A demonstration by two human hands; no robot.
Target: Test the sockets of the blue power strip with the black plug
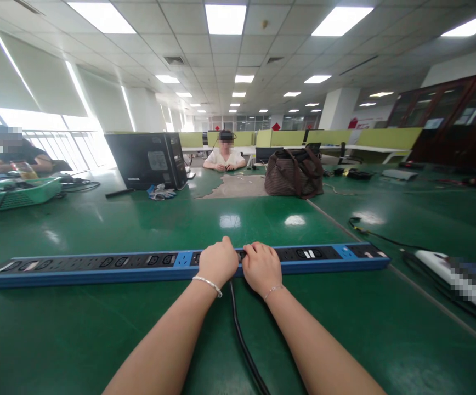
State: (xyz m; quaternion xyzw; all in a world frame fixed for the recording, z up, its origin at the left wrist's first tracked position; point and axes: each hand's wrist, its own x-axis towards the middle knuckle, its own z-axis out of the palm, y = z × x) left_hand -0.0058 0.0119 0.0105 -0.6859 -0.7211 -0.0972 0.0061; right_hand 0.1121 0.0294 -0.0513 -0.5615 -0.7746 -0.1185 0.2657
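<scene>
- Rows of ceiling lights (pixel 225 19) are shining over a wide office, where yellow-green partitions (pixel 281 137) are standing in the background.
- Green and glossy, the bench (pixel 77 323) is reflecting those lights.
- Across it, a long blue-and-black power strip (pixel 147 264) is lying crosswise in front of the person, its sockets facing up.
- Near its middle, the left hand (pixel 218 263) is bending over the strip with its fingers folded in; what it may be gripping is staying hidden, so one cannot tell.
- Just beside it, the right hand (pixel 262 269) is resting on the strip with bent fingers; whether it is gripping anything, one cannot tell.
- Between the wrists, a thick black cable (pixel 240 329) is running from the strip's near edge, beside the left hand, toward the person.
- Beyond the strip, a brown bag (pixel 289 173) is sitting right of centre, while a black computer case (pixel 143 162) is standing on the left, with gloves (pixel 162 193) lying near its foot.
- Farther left, a green basket (pixel 24 197) is holding assorted items.
- Across the bench, another person (pixel 225 158) is sitting with both hands together.
</scene>
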